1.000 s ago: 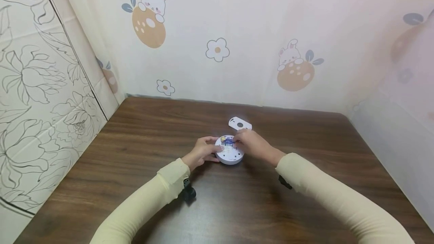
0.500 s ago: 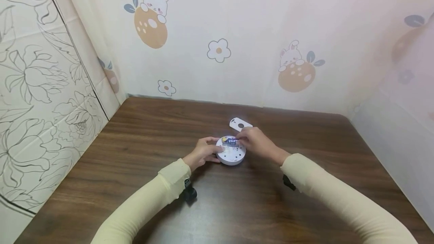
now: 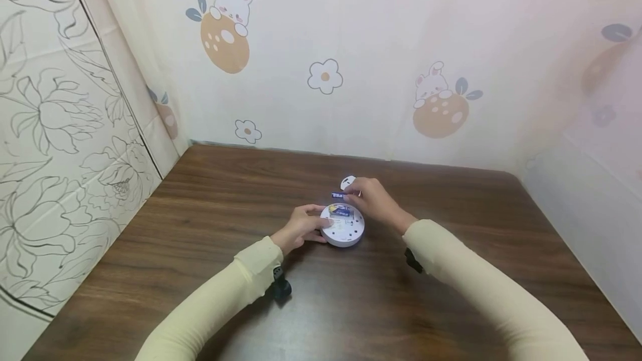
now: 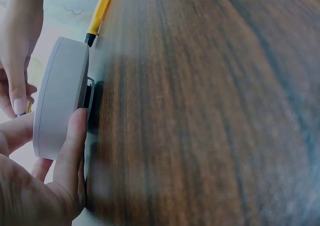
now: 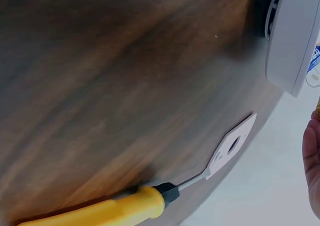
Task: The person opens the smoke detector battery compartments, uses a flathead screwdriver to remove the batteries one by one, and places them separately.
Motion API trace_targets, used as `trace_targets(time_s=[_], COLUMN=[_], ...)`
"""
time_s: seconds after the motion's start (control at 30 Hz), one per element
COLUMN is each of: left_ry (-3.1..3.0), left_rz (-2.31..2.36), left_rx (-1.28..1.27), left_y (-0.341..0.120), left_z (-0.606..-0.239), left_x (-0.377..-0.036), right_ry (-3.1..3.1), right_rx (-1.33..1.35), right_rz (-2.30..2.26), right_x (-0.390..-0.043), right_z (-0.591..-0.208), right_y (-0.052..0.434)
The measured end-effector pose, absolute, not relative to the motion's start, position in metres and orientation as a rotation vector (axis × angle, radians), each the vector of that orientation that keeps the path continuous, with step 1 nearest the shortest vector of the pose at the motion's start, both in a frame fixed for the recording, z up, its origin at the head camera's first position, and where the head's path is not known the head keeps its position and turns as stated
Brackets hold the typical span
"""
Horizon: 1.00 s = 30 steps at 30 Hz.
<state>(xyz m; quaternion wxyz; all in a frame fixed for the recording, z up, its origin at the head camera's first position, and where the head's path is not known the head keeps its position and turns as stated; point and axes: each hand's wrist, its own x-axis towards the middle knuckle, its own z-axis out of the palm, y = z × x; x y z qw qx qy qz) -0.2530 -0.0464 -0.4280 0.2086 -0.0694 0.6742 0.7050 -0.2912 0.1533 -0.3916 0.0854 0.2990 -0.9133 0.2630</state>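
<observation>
Wooden table: cover plate touching yellow screwdriver, beside round device.

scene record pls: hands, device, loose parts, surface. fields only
left hand: grips rim of round white device
right hand: grip pinches a small blue battery just above the device
device: lies flat, open side up, another battery seated in it
cover plate: flat on table, behind device
screwdriver: yellow handle, tip by cover plate
surface: dark wood table
</observation>
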Motion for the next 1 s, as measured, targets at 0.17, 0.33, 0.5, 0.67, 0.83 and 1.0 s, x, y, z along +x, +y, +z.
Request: trace_targets(time_s=[0.17, 0.33, 0.5, 0.67, 0.83, 1.0], left_ry=[1.884, 1.892, 1.900, 1.900, 1.915, 1.914], left_rz=[1.957, 1.950, 1.943, 1.935, 1.934, 1.937], left_rx=[-0.189, -0.202, -0.206, -0.205, -0.209, -0.201], left_y=[-0.046, -0.047, -0.047, -0.046, -0.047, -0.047], left_z=[-0.429, -0.429, -0.428, -0.426, -0.425, -0.428], left_x=[-0.254, -0.255, -0.254, -0.253, -0.252, -0.253], right_ry=[-2.719, -2.694, -2.666, -2.674, -2.760, -2.808], right_rx=[0.883, 0.894, 0.941, 0.956, 0.914, 0.867], right_rz=[0.776, 0.804, 0.817, 0.832, 0.788, 0.698], right_x=[-0.304, -0.316, -0.328, -0.337, -0.344, -0.348], right_z=[-0.395, -0.398, -0.404, -0.412, -0.419, -0.426], right_y=[0.146, 0.140, 0.138, 0.137, 0.133, 0.131])
